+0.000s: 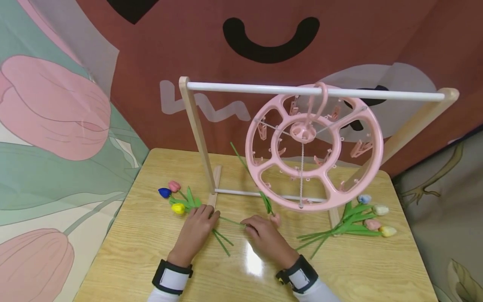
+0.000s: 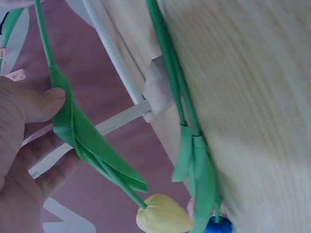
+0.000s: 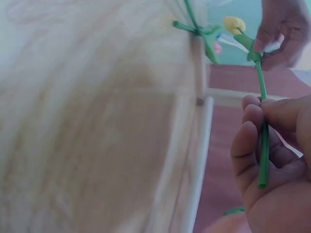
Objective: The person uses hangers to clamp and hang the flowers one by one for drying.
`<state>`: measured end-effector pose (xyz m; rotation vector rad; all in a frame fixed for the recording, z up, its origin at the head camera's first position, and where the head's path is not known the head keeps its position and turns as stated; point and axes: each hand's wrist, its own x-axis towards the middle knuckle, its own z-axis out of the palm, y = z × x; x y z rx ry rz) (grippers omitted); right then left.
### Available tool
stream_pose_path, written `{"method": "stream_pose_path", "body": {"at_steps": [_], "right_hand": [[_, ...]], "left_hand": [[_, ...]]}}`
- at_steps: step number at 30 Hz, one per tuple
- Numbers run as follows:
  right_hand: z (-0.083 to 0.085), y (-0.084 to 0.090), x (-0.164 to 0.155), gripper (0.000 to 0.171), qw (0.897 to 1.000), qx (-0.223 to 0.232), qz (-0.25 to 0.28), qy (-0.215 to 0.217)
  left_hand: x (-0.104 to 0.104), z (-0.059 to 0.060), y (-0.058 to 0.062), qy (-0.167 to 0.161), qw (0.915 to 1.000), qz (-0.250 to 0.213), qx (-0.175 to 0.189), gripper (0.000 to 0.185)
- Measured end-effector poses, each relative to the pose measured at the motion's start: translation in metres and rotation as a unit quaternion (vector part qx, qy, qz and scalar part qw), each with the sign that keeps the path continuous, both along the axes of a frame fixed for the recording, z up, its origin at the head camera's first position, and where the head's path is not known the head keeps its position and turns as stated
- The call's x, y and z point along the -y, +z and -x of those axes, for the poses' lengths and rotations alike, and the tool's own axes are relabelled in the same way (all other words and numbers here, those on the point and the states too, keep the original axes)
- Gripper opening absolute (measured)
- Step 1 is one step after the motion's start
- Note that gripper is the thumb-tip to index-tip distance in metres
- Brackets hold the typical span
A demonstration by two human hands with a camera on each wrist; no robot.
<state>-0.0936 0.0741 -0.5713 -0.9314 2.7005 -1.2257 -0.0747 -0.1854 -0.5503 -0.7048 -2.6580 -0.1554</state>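
A yellow tulip (image 1: 178, 208) is stretched between both hands. My left hand (image 1: 200, 230) pinches its green leaf (image 2: 87, 141) with the thumb in front, close below the bloom. Farther down, my right hand (image 1: 269, 241) holds the stem (image 3: 263, 155) between thumb and fingers, and the cut end sticks out over the palm. Under the left hand, a blue tulip (image 1: 164, 192) and a pink tulip (image 1: 174, 186) lie on the table with stems pointing toward me. Just beyond the right hand, another pink tulip (image 1: 275, 219) points bloom down, its stem running up behind the ring's rim.
A pink round hanger (image 1: 315, 205) with small clips hangs from the white bar (image 1: 256, 88) of a wooden stand (image 1: 200, 134). Several tulips (image 1: 347, 224) lie at the right of the wooden table (image 1: 362, 268). Printed cloth (image 1: 151, 50) covers the walls behind.
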Motion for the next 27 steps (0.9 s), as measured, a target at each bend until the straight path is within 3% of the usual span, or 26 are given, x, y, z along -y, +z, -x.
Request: {"method": "stream_pose_path", "body": {"at_steps": [11, 16, 19, 21, 23, 25, 27], "right_hand": [[0.001, 0.029, -0.020, 0.024, 0.990, -0.023, 0.134, -0.027], [0.002, 0.034, -0.025, 0.031, 0.974, -0.056, 0.222, 0.004], [0.004, 0.037, -0.028, 0.036, 0.960, -0.089, 0.264, 0.034], [0.005, 0.039, -0.028, 0.040, 0.955, -0.107, 0.274, 0.043], [0.007, 0.039, -0.029, 0.042, 0.955, -0.116, 0.270, 0.043], [0.007, 0.039, -0.028, 0.044, 0.960, -0.112, 0.254, 0.043], [0.008, 0.040, -0.027, 0.044, 0.967, -0.110, 0.226, 0.041]], "left_hand": [[-0.011, 0.002, 0.016, -0.011, 0.9993, 0.004, -0.035, 0.022], [-0.012, 0.003, 0.020, -0.013, 0.9989, -0.016, -0.043, 0.018], [-0.013, 0.005, 0.021, -0.013, 0.9972, -0.038, -0.062, 0.030], [-0.013, 0.007, 0.022, -0.011, 0.9960, -0.046, -0.076, 0.036], [-0.015, 0.008, 0.023, -0.011, 0.9951, -0.057, -0.079, 0.031], [-0.016, 0.008, 0.025, -0.014, 0.9940, -0.079, -0.074, 0.023], [-0.019, 0.008, 0.027, -0.017, 0.9908, -0.116, -0.067, 0.028]]}}
